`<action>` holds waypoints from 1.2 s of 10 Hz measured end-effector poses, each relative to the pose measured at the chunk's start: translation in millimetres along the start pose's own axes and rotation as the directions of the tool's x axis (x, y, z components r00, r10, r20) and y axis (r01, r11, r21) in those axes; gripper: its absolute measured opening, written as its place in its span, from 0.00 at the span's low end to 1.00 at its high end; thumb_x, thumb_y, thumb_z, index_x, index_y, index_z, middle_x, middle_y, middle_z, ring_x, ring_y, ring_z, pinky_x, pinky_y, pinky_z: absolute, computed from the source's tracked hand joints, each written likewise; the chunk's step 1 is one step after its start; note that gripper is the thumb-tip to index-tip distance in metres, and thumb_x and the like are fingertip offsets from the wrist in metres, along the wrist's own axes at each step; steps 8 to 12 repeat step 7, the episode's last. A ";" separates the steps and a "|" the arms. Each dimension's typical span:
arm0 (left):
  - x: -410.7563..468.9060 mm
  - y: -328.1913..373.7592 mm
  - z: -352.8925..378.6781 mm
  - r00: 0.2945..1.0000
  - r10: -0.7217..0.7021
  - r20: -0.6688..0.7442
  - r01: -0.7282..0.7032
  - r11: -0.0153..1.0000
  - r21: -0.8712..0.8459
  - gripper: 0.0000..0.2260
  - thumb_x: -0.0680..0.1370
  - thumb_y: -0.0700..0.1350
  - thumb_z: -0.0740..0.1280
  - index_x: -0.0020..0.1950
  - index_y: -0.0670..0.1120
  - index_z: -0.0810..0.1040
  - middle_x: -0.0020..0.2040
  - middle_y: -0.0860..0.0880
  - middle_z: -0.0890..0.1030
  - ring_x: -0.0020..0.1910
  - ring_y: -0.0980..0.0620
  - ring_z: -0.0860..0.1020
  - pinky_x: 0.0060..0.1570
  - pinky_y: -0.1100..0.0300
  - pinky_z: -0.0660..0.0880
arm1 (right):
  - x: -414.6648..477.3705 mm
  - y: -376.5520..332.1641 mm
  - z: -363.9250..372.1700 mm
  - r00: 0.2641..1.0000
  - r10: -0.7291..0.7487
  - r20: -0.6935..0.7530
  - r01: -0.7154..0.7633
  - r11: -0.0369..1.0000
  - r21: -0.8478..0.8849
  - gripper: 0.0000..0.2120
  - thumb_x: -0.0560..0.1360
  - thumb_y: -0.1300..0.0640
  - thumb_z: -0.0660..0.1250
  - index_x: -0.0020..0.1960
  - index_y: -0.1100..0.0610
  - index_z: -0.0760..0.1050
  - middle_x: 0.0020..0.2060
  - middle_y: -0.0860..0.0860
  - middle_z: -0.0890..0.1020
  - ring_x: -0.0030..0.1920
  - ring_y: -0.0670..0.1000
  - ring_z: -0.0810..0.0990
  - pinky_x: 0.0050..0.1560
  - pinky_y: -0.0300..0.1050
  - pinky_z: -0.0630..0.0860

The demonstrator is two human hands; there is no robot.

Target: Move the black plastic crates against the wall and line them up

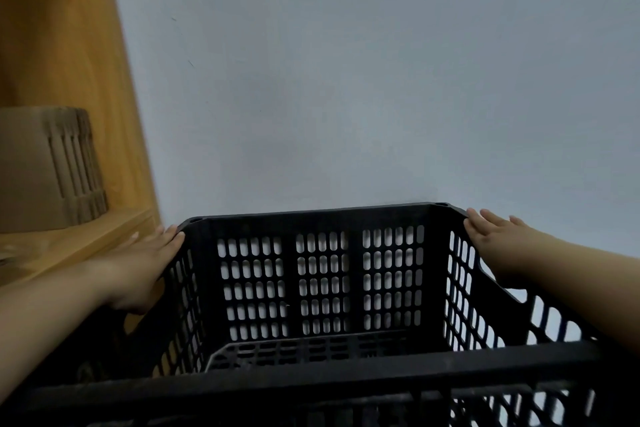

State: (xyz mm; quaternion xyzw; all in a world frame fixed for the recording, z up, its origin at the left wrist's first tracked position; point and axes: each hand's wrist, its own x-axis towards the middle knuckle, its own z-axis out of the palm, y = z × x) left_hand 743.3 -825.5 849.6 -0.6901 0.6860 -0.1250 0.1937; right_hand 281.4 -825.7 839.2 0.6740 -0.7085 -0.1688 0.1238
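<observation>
Pale grey wall (346, 80) filling the upper frame, wooden shelf (79, 246) with stacked cardboard (38, 166) at left, black crate (322, 288) at lower centre with its far side near the wall, left hand (145, 262) and right hand (497, 239) flat, fingers straight, pressed against its side rims.

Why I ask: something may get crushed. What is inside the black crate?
Only the black crate's slotted floor shows, with nothing on the far strip. Its near rim covers the rest of the floor.

Dim, flat, bluish light, soft blur throughout, wide-angle bending at the edges.
</observation>
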 end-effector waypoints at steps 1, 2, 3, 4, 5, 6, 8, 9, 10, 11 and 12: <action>0.3 0.5 -0.8 1.000 0.002 0.004 -0.002 1.000 -0.013 0.42 0.73 0.43 0.62 0.74 0.42 0.34 0.76 0.43 0.36 0.76 0.47 0.39 0.74 0.52 0.43 | 1.0 0.1 0.2 1.000 0.002 0.002 -0.002 1.000 0.011 0.35 0.75 0.62 0.53 0.74 0.63 0.35 0.75 0.57 0.35 0.75 0.55 0.39 0.74 0.54 0.45; -0.3 0.6 -1.3 1.000 0.008 0.014 -0.008 0.999 -0.033 0.41 0.74 0.43 0.63 0.74 0.42 0.34 0.76 0.43 0.36 0.76 0.47 0.38 0.74 0.52 0.43 | 1.2 0.9 1.3 1.000 -0.005 -0.008 0.005 1.000 0.024 0.34 0.74 0.64 0.52 0.74 0.63 0.36 0.75 0.57 0.35 0.75 0.55 0.39 0.74 0.54 0.44; 1.2 -0.9 -0.4 1.000 0.014 0.024 -0.013 0.999 -0.051 0.41 0.75 0.45 0.62 0.74 0.42 0.34 0.76 0.43 0.36 0.76 0.47 0.38 0.74 0.53 0.43 | 2.2 1.6 1.0 1.000 -0.005 0.006 0.005 0.999 0.044 0.35 0.74 0.64 0.53 0.74 0.62 0.36 0.75 0.57 0.35 0.75 0.55 0.39 0.74 0.53 0.44; 1.5 -0.5 -0.4 1.000 0.020 0.018 -0.019 1.000 -0.020 0.41 0.74 0.46 0.63 0.74 0.43 0.34 0.76 0.42 0.36 0.76 0.46 0.38 0.74 0.53 0.45 | 1.0 1.6 0.7 1.000 0.004 -0.004 -0.004 0.998 0.062 0.36 0.74 0.64 0.54 0.74 0.62 0.35 0.75 0.57 0.35 0.75 0.56 0.39 0.74 0.52 0.45; -2.7 -1.4 -8.5 0.999 0.010 0.037 -0.010 1.000 0.017 0.43 0.73 0.49 0.64 0.74 0.44 0.34 0.76 0.42 0.35 0.75 0.45 0.38 0.74 0.52 0.45 | -2.8 2.5 -4.6 1.000 0.018 -0.002 -0.017 0.994 0.104 0.39 0.74 0.60 0.59 0.74 0.61 0.35 0.75 0.58 0.35 0.75 0.56 0.38 0.74 0.51 0.45; -6.3 -1.5 -12.9 0.995 -0.017 0.100 0.015 1.000 0.018 0.43 0.73 0.53 0.64 0.75 0.45 0.37 0.76 0.41 0.37 0.76 0.43 0.39 0.75 0.51 0.45 | -11.2 -0.3 -20.1 0.998 0.015 0.060 -0.026 0.982 0.186 0.45 0.72 0.56 0.65 0.74 0.60 0.35 0.75 0.58 0.36 0.75 0.56 0.39 0.74 0.50 0.48; -29.0 4.6 -41.7 0.996 -0.006 0.091 0.021 0.987 -0.162 0.39 0.75 0.55 0.63 0.76 0.45 0.44 0.78 0.43 0.48 0.76 0.45 0.49 0.73 0.57 0.53 | -45.7 14.7 -58.1 0.999 -0.011 -0.038 0.025 0.925 0.379 0.42 0.74 0.52 0.64 0.75 0.58 0.39 0.76 0.55 0.42 0.76 0.55 0.48 0.73 0.49 0.53; -29.0 4.6 -41.7 0.996 -0.006 0.091 0.021 0.987 -0.162 0.39 0.75 0.55 0.63 0.76 0.45 0.44 0.78 0.43 0.48 0.76 0.45 0.49 0.73 0.57 0.53 | -45.7 14.7 -58.1 0.999 -0.011 -0.038 0.025 0.925 0.379 0.42 0.74 0.52 0.64 0.75 0.58 0.39 0.76 0.55 0.42 0.76 0.55 0.48 0.73 0.49 0.53; -29.0 4.6 -41.7 0.996 -0.006 0.091 0.021 0.987 -0.162 0.39 0.75 0.55 0.63 0.76 0.45 0.44 0.78 0.43 0.48 0.76 0.45 0.49 0.73 0.57 0.53 | -45.7 14.7 -58.1 0.999 -0.011 -0.038 0.025 0.925 0.379 0.42 0.74 0.52 0.64 0.75 0.58 0.39 0.76 0.55 0.42 0.76 0.55 0.48 0.73 0.49 0.53; -29.0 4.6 -41.7 0.996 -0.006 0.091 0.021 0.987 -0.162 0.39 0.75 0.55 0.63 0.76 0.45 0.44 0.78 0.43 0.48 0.76 0.45 0.49 0.73 0.57 0.53 | -45.7 14.7 -58.1 0.999 -0.011 -0.038 0.025 0.925 0.379 0.42 0.74 0.52 0.64 0.75 0.58 0.39 0.76 0.55 0.42 0.76 0.55 0.48 0.73 0.49 0.53; -29.0 4.6 -41.7 0.996 -0.006 0.091 0.021 0.987 -0.162 0.39 0.75 0.55 0.63 0.76 0.45 0.44 0.78 0.43 0.48 0.76 0.45 0.49 0.73 0.57 0.53 | -45.7 14.7 -58.1 0.999 -0.011 -0.038 0.025 0.925 0.379 0.42 0.74 0.52 0.64 0.75 0.58 0.39 0.76 0.55 0.42 0.76 0.55 0.48 0.73 0.49 0.53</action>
